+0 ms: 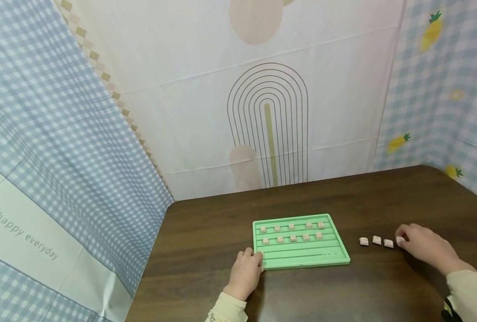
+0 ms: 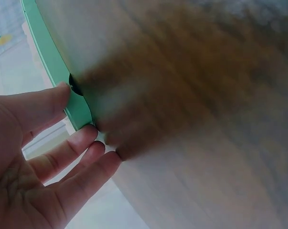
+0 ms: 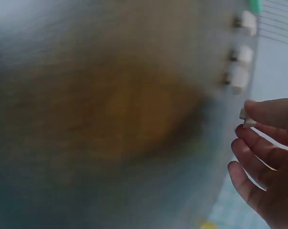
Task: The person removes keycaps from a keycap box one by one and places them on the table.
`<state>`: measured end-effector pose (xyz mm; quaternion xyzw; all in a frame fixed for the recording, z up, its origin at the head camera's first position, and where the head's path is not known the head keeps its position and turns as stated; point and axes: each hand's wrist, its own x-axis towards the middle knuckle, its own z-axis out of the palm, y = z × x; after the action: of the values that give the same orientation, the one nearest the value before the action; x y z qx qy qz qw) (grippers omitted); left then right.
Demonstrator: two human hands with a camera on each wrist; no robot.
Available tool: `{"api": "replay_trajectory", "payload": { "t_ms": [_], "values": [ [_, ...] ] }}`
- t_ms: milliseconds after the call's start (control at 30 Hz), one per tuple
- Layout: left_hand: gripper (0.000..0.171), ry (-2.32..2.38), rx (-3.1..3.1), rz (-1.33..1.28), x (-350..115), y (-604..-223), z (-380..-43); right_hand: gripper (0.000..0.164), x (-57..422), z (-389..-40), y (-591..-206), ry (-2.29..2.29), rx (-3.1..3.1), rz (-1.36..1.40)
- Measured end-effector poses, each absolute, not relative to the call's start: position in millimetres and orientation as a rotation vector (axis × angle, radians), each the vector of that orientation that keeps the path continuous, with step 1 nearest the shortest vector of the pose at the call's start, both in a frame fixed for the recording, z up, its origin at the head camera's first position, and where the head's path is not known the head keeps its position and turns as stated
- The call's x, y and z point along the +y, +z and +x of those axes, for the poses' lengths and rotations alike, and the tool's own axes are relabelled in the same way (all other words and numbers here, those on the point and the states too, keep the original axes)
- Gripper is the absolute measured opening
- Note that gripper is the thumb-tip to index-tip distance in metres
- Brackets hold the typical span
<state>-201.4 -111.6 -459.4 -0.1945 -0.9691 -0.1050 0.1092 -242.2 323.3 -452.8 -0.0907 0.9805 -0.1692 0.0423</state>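
Beside the tray point(image 1: 299, 256) — three tiles point(image 1: 376, 240) — curtain point(image 1: 190, 134) behind

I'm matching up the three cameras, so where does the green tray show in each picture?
Head: the green tray lies low, right of centre, with the left hand at its near left corner.
Left wrist: the green tray slants down the upper left, to the left hand.
Right wrist: only a green sliver at top right, probably the green tray.
Shared landmark: the brown table, blurred in both wrist views.

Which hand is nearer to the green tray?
Left: the left hand touches the tray at its near left corner; the right hand is off to the tray's right, pinching a white piece.
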Motion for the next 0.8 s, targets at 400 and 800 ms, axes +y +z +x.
{"api": "replay_trajectory", "payload": {
  "t_ms": [400, 800],
  "values": [
    [0.022, -0.313, -2.785, -0.587, -111, -462, -203, 0.031, 329, -241, -464, -0.508, 2.98, -0.274],
    [0.022, -0.294, -2.779, -0.569, -110, -461, -201, 0.033, 277, -248, -437, -0.542, 3.149, -0.431]
  ]
}}
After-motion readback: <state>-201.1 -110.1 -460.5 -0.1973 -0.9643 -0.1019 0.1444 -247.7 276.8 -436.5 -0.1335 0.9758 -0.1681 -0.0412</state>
